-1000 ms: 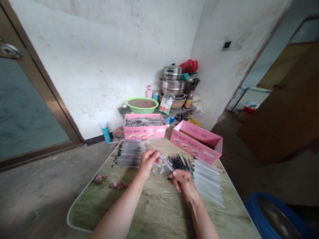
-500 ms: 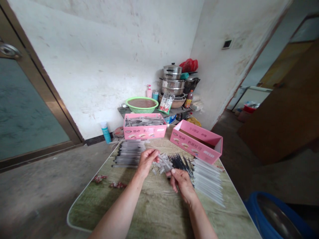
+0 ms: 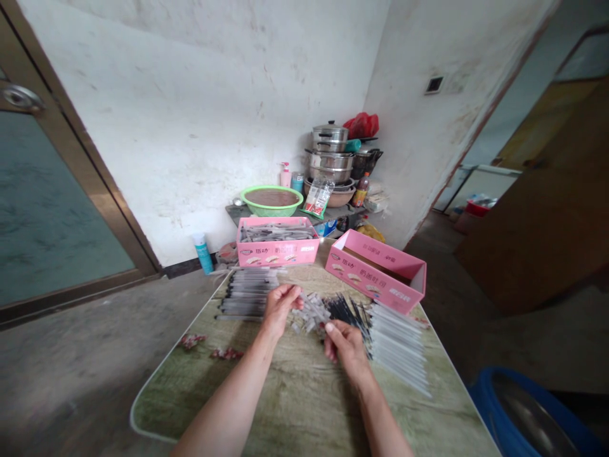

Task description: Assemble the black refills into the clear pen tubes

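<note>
My left hand [image 3: 280,310] is closed in a pinch over the table, just left of a heap of small translucent pen caps [image 3: 314,310]. Whatever sits between its fingertips is too small to make out. On the near right of that heap, my right hand [image 3: 346,344] is also pinched, its fingertips hiding what they grip. Black pen refills [image 3: 349,314] lie beyond the right hand. Clear pen barrels [image 3: 399,349] are laid side by side to the right of them. Rows of dark-tipped pens [image 3: 247,293] lie left of my left hand.
A pink box [image 3: 278,252] full of pens stands at the table's far edge, with a second pink box [image 3: 375,273] to its right. Behind are a green basin [image 3: 271,209] and stacked steamer pots [image 3: 330,155]. A blue tub [image 3: 495,406] is at right.
My right hand has shifted slightly, its fingers now curled closer together. The translucent piece seen between the hands earlier is no longer distinct. My left hand stays nearly in place.
</note>
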A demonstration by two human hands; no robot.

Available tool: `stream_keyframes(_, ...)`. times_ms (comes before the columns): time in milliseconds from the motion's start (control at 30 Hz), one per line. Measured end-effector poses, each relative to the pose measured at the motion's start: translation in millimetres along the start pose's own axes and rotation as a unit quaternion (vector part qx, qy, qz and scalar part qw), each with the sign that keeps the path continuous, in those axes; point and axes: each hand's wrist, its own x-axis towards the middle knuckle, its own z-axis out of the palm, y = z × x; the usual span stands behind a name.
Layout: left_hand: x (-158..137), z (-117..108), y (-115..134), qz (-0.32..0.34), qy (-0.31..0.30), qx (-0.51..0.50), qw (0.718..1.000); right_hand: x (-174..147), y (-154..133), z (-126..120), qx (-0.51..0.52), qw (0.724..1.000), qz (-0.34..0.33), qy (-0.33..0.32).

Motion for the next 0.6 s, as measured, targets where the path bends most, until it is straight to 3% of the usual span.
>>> stream_keyframes(100, -2.3, 2.2, 0.8, 0.006, -0.025, 0.011, 1.0, 0.7, 1.9, 0.7, 0.096, 0.993, 0.056, -0.037)
stream_keyframes(200, -3.8, 3.8, 1.0, -0.002, -0.029, 0.013, 1.0, -0.1, 0.0, 2.0, 0.083, 0.996, 0.022, -0.031)
stream_keyframes(300, -3.3, 3.6, 0.4, -0.024, 0.007, 0.011, 1.0, -2.1, -3.3, 3.4, -0.051, 0.996, -0.071, 0.008)
stream_keyframes(400, -1.0, 1.4, -0.8, -0.043, 0.046, 0.013, 0.998, -4.0, -5.6, 4.9, -0.228, 0.952, -0.19, 0.071)
stream_keyframes(467, 0.8, -1.0, -1.6, -0.052, 0.053, 0.015, 0.997, -4.4, -5.7, 5.5, -0.278, 0.927, -0.229, 0.102)
stream_keyframes(533, 2.2, -3.3, -2.2, -0.05, 0.039, 0.013, 0.998, -3.9, -4.6, 5.9, -0.25, 0.939, -0.21, 0.105)
stream_keyframes(600, 2.8, -4.6, -2.1, -0.034, 0.012, 0.009, 0.999, -2.5, -2.7, 6.4, -0.16, 0.975, -0.139, 0.066)
